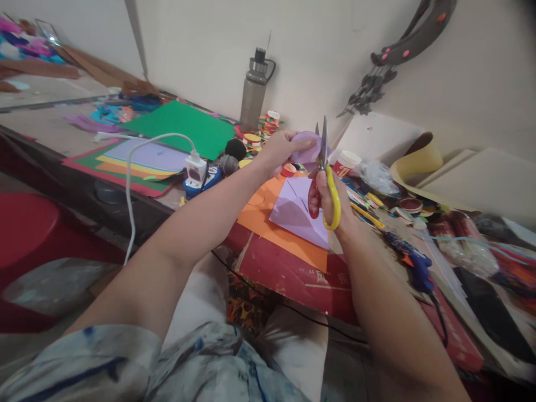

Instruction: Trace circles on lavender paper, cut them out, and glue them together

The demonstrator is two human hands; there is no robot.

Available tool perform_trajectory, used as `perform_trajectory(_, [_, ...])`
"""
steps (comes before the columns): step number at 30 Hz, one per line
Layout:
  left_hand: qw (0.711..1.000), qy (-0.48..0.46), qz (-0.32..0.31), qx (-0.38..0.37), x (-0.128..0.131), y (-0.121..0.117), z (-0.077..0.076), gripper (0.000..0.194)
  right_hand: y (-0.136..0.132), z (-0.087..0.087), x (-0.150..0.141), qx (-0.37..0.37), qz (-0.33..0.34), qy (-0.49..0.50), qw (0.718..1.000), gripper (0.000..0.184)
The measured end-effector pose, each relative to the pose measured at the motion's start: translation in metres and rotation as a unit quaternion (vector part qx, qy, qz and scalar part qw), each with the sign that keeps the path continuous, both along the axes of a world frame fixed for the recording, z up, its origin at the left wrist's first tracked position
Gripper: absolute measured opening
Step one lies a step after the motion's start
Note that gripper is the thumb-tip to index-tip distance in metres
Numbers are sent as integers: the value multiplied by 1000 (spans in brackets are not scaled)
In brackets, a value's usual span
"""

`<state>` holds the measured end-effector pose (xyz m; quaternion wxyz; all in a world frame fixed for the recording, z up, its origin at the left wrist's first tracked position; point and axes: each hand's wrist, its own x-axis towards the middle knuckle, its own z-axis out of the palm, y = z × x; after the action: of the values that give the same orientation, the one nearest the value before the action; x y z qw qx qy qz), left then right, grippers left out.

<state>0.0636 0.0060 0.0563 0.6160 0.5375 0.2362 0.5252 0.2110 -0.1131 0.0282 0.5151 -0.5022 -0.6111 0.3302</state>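
Observation:
My left hand (281, 149) pinches a rounded piece of purple paper (305, 146), held up above the table. In my right hand (330, 195) are scissors (324, 162) with one red and one yellow handle, their blades pointing up and slightly parted at the tips. The blades stand at the right edge of the purple piece; whether paper lies between them I cannot tell. Below my hands, a folded purple sheet (288, 215) rests on an orange sheet (255, 215). A small red-rimmed round piece (288, 170) sits just behind them.
A grey water bottle (253, 92) stands against the wall. Coloured sheets (146, 156) and a green sheet (180, 128) lie left, near a blue power adapter (203, 178) with a white cable. To the right are a blue glue gun (412, 262), a paper cup (347, 162) and a black phone-like slab (494, 312).

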Motion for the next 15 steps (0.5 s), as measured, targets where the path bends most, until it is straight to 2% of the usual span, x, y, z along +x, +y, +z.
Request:
perform_trajectory(9, [1000, -3, 14, -10, -1, -5, 4, 11, -2, 3, -3, -6, -17, -4, 1000, 74])
perform_trajectory(15, [999, 27, 20, -3, 1, -5, 4, 13, 2, 0, 0, 6, -17, -24, 1000, 82])
